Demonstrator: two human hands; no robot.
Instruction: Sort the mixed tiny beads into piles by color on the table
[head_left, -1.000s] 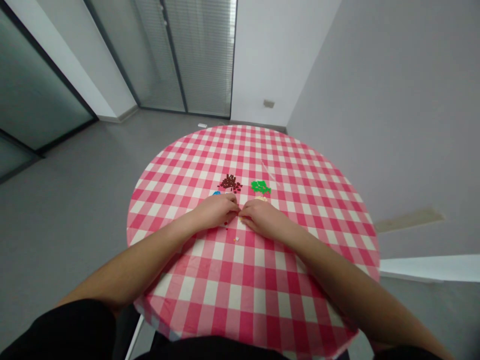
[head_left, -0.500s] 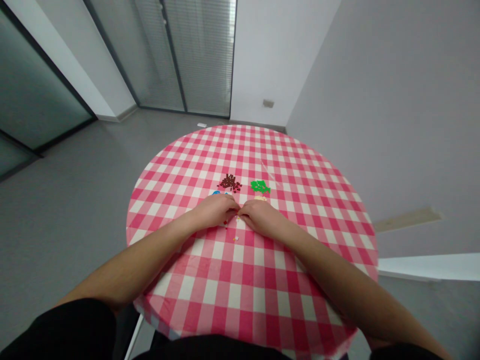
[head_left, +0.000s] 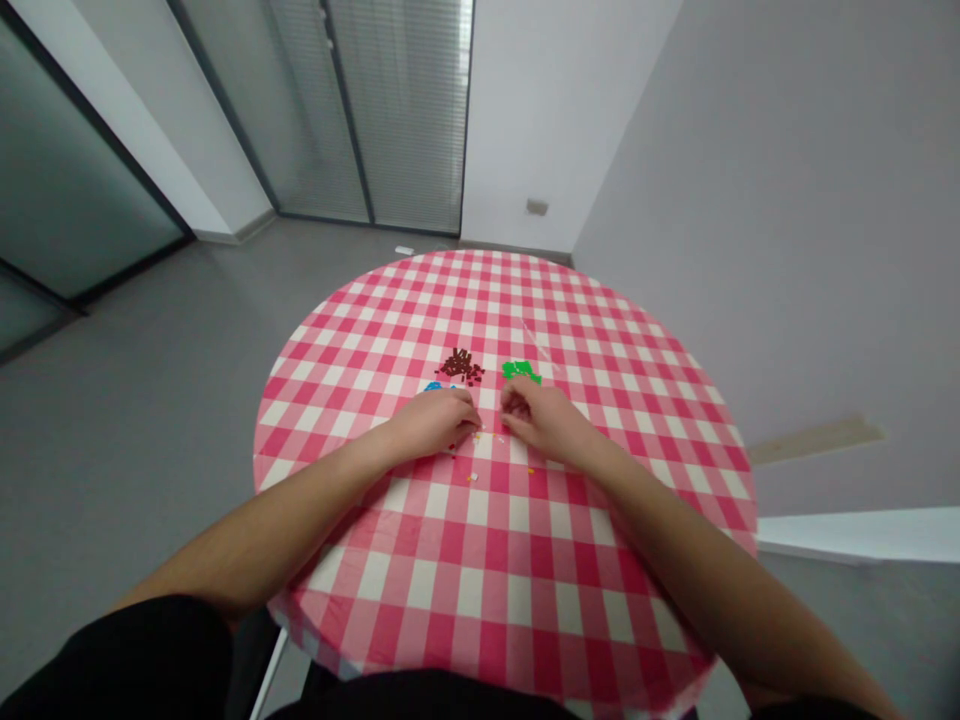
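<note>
Dozens of tiny green pieces (head_left: 521,371) lie just beyond the right hand (head_left: 541,420), light, stiff and best pinched by their edges, with the left hand (head_left: 435,422) apart from it and neither grip readable.

You're facing a round tabletop (head_left: 375,330) covered in pink-and-white gingham, standing on a grey floor (head_left: 135,480). A pale grey wall (head_left: 750,200) runs along your right, dark glass panels (head_left: 67,170) stand left, and far ahead, glazing with slatted blinds (head_left: 405,110) meets a white wall (head_left: 555,110)
</note>
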